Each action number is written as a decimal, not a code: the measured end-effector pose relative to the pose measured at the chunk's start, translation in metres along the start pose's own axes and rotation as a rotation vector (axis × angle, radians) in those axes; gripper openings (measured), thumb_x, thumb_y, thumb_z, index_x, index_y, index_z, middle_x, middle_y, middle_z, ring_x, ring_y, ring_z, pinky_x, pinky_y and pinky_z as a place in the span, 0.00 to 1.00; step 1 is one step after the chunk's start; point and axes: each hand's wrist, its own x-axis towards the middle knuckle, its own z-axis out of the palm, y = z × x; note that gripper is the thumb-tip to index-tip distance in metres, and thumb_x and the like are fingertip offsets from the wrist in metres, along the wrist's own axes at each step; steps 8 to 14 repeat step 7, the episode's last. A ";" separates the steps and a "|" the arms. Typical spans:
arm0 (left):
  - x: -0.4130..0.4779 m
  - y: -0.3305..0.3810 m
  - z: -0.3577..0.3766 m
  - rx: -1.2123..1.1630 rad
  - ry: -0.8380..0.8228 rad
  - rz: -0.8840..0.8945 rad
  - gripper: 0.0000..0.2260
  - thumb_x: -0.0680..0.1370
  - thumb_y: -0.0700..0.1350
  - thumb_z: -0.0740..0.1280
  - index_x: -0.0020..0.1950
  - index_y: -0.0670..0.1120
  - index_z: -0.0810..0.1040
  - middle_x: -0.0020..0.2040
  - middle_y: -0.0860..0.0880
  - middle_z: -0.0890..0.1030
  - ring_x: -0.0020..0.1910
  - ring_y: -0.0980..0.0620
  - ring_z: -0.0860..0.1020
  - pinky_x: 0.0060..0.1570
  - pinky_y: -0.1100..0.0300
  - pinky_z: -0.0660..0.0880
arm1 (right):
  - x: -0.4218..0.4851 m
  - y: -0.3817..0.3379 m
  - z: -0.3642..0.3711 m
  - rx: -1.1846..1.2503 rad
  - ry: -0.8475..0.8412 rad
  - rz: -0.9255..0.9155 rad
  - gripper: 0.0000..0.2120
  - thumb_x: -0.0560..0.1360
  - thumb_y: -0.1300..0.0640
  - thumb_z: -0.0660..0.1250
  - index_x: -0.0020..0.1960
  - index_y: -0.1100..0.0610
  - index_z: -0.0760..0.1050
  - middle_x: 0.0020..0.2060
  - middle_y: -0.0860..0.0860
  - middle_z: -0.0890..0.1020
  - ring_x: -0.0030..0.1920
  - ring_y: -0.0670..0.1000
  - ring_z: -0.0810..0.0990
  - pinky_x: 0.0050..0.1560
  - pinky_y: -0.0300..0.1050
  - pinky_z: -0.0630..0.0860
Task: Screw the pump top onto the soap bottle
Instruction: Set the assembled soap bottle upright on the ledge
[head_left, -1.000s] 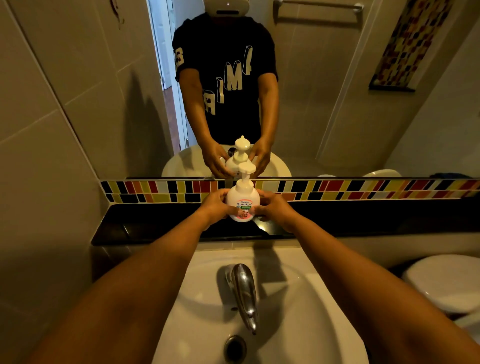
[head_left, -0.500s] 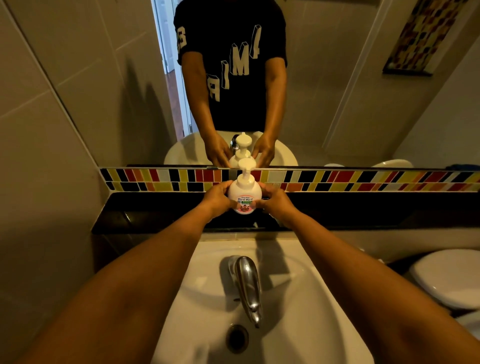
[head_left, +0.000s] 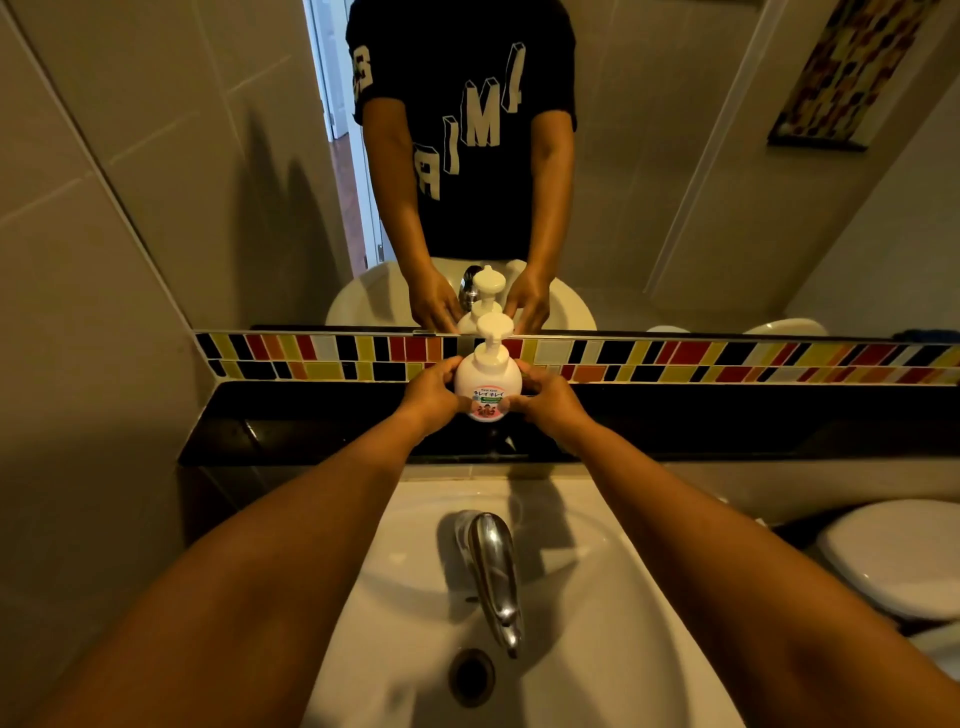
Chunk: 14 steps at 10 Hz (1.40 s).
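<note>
A round white soap bottle (head_left: 488, 376) with a pink and green label stands upright on the black ledge (head_left: 311, 431) below the mirror. Its white pump top (head_left: 494, 332) sits on the bottle's neck, upright. My left hand (head_left: 431, 396) wraps the bottle's left side and my right hand (head_left: 548, 400) wraps its right side, fingers curled around the body. The bottle's base is partly hidden by my fingers.
A white sink (head_left: 571, 623) with a chrome tap (head_left: 493, 571) and drain (head_left: 471, 675) lies below the ledge. A coloured tile strip (head_left: 727, 361) runs behind the ledge under the mirror (head_left: 649, 182). A white toilet lid (head_left: 893, 556) is at right.
The view has tipped downward, so the bottle and both hands sit a little higher in frame. The hands stay on the bottle on the ledge.
</note>
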 end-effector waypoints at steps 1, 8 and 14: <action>0.002 -0.002 0.002 0.002 0.004 0.002 0.32 0.70 0.33 0.74 0.73 0.47 0.69 0.69 0.43 0.77 0.67 0.41 0.75 0.63 0.41 0.75 | 0.002 0.003 0.000 -0.006 0.001 -0.007 0.30 0.71 0.63 0.74 0.71 0.51 0.72 0.65 0.54 0.79 0.66 0.58 0.76 0.65 0.64 0.74; 0.006 -0.016 0.005 0.061 0.069 0.027 0.35 0.73 0.35 0.72 0.77 0.47 0.63 0.73 0.44 0.72 0.73 0.42 0.69 0.69 0.42 0.70 | -0.004 0.005 0.000 -0.059 0.092 0.029 0.31 0.73 0.62 0.73 0.74 0.56 0.67 0.68 0.57 0.77 0.68 0.59 0.74 0.67 0.59 0.73; 0.006 -0.016 0.005 0.061 0.069 0.027 0.35 0.73 0.35 0.72 0.77 0.47 0.63 0.73 0.44 0.72 0.73 0.42 0.69 0.69 0.42 0.70 | -0.004 0.005 0.000 -0.059 0.092 0.029 0.31 0.73 0.62 0.73 0.74 0.56 0.67 0.68 0.57 0.77 0.68 0.59 0.74 0.67 0.59 0.73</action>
